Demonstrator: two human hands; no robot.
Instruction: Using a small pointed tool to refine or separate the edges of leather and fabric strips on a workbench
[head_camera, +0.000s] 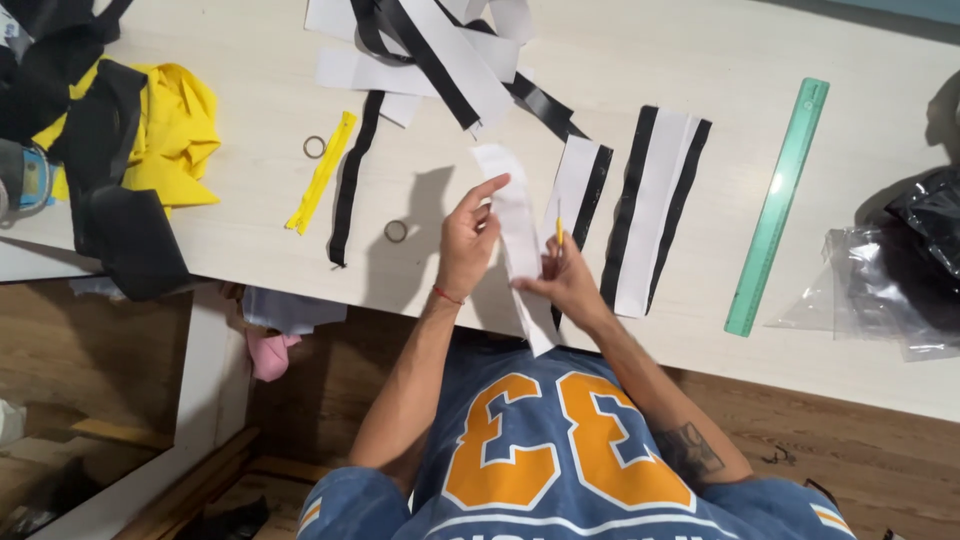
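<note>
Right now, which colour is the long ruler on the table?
The ruler is translucent green, seen in the head view.

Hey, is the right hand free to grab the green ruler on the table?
Probably not at once: the right hand holds a yellow pencil and the white strip. The green ruler lies uncovered to its right, with only the black-and-white strips between them.
</note>
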